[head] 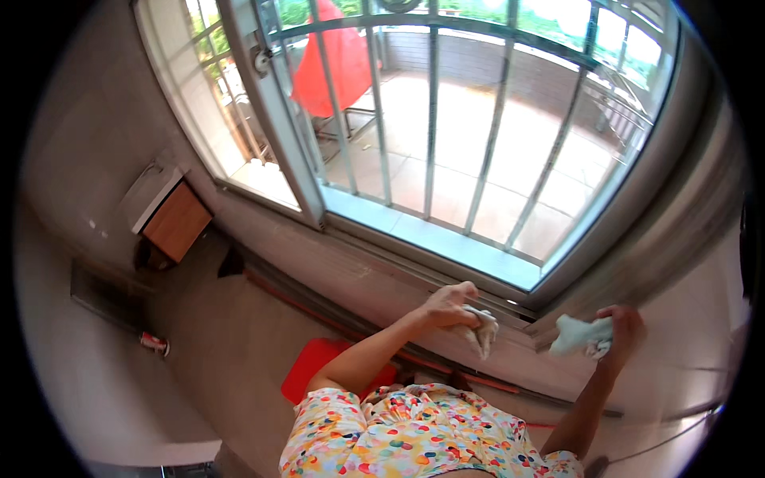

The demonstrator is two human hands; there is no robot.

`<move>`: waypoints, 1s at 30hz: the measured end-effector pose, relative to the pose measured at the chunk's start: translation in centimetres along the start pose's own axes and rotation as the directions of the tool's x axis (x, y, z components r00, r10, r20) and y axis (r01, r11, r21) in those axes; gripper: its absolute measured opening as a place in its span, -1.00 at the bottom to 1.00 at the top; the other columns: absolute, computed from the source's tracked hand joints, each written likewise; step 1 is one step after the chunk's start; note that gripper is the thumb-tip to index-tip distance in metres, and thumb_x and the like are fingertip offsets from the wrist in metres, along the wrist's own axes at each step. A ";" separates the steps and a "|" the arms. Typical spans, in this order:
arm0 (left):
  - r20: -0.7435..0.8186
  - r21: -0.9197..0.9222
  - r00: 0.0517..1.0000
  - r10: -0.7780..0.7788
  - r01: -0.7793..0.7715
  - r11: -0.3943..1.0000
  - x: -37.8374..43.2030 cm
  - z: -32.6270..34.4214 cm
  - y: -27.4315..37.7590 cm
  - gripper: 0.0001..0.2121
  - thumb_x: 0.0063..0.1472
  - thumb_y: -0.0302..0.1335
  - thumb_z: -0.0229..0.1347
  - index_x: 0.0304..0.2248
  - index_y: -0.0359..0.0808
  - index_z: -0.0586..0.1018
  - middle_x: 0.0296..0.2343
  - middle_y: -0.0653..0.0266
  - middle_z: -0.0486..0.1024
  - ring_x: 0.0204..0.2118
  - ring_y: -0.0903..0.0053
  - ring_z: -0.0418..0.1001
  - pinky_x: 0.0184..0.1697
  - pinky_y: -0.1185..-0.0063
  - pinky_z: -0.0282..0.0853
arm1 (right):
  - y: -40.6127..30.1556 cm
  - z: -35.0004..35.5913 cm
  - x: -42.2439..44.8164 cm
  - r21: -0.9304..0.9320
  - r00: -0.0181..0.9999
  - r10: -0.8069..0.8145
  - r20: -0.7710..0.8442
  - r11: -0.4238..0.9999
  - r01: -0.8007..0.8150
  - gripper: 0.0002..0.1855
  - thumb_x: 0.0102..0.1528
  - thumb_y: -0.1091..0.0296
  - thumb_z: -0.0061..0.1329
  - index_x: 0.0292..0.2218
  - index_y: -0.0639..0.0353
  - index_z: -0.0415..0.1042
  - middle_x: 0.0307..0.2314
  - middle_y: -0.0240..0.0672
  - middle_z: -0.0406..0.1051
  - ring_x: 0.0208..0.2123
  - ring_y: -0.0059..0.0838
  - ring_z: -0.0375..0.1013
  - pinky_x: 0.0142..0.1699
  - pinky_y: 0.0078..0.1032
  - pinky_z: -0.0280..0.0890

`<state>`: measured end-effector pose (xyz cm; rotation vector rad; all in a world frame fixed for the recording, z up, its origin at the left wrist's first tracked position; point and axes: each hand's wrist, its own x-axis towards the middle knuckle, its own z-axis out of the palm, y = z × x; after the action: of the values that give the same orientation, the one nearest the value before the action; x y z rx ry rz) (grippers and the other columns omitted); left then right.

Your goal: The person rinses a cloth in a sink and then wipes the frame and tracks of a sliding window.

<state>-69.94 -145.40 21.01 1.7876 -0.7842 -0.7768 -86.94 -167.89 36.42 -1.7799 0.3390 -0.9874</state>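
My left hand (449,306) grips a crumpled off-white cloth (483,334) that hangs below its fingers, close to the lower track of a sliding window. Farther right, my right hand (629,334) holds a pale green cloth (577,334) bunched to one side, near the window's lower right corner. That hand is slightly blurred. Before me stands the window's metal frame (382,242), with a glass pane (466,149) and metal security bars (431,119) beyond it. Both hands are apart from the glass.
A red stool (311,367) is partly hidden beneath my left arm. Pipes or rails (287,293) run along the wall's foot. A wood-fronted cabinet (178,221) stands at left, and a red can (154,344) sits near the wall. Outside, a red cover (337,71) drapes something on a tiled terrace.
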 end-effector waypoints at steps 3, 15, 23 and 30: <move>-0.174 -0.243 0.980 -0.095 0.051 0.969 -4.5 -2.9 -4.8 -0.51 -0.21 -0.43 0.17 -0.23 -0.46 0.35 -0.41 0.18 0.41 -0.37 0.56 0.37 -0.32 0.63 0.30 | 2.2 2.5 -1.0 0.034 0.974 0.077 0.211 0.996 -0.086 -0.85 -0.06 0.43 -0.08 -0.61 0.25 0.39 -0.71 -0.36 0.36 -0.69 -0.69 0.25 -0.59 -0.71 0.12; -0.659 -0.519 0.419 -0.625 -0.855 -0.026 -33.3 -1.1 -8.4 -0.55 0.03 0.03 -0.25 -0.27 -0.10 0.41 -0.28 0.30 0.41 -0.38 0.34 0.34 -0.49 0.40 0.22 | 6.0 12.4 -4.4 0.001 0.606 0.241 0.758 0.929 -0.371 -0.85 -0.03 0.45 -0.11 -0.59 0.32 0.38 -0.72 -0.41 0.33 -0.69 -0.74 0.23 -0.58 -0.75 0.11; -0.801 -0.412 0.233 -0.552 -0.882 0.227 -38.1 0.1 -3.8 -0.55 0.08 -0.02 -0.24 -0.18 -0.14 0.39 -0.17 0.25 0.34 -0.09 0.26 0.25 -0.04 0.20 0.11 | 5.6 15.8 -7.4 0.013 0.464 0.200 0.863 0.909 -0.416 -0.83 0.00 0.41 -0.10 -0.55 0.31 0.38 -0.70 -0.43 0.33 -0.66 -0.76 0.23 -0.57 -0.74 0.11; -0.762 -0.467 0.333 -0.555 -0.877 0.115 -37.4 -1.1 -4.8 -0.49 0.03 0.08 -0.24 -0.24 -0.16 0.42 -0.26 0.26 0.38 -0.22 0.26 0.32 -0.19 0.24 0.25 | 6.9 15.6 -9.4 -0.037 0.539 0.445 0.715 0.794 -0.606 -0.84 0.00 0.40 -0.13 -0.56 0.26 0.36 -0.69 -0.42 0.32 -0.65 -0.70 0.25 -0.55 -0.72 0.13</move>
<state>-90.14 -113.54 22.49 0.3527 0.4100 0.2434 -79.58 -154.88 23.92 -1.5567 0.2454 0.1300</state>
